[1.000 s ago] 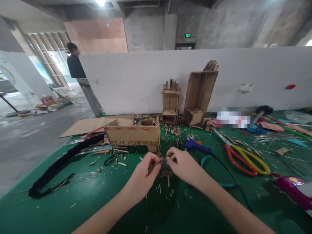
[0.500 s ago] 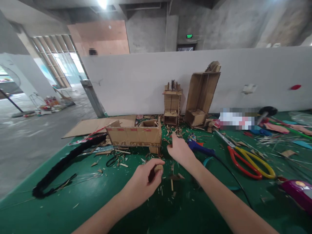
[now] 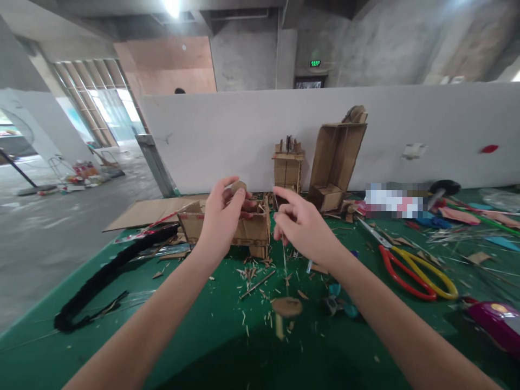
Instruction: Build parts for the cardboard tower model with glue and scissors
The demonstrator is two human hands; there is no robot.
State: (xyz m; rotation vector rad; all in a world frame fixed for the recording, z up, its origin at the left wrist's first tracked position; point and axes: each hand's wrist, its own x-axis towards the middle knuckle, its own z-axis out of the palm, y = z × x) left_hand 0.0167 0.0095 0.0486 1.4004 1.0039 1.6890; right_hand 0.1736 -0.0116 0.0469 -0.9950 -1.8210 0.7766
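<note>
The left hand (image 3: 221,216) pinches a small disc (image 3: 238,187); the right hand (image 3: 303,227) pinches a thin stick (image 3: 284,259); joining them looks next, needing careful aim.

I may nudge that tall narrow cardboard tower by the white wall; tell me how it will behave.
The tall narrow cardboard tower probably tips easily: it stands high on a small base. It is likely light, being thin cardboard. Its small upright pieces on top look fragile.

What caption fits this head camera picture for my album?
Left hand lifts a small cardboard piece while right hand pinches a thin stick above the green table.
</note>
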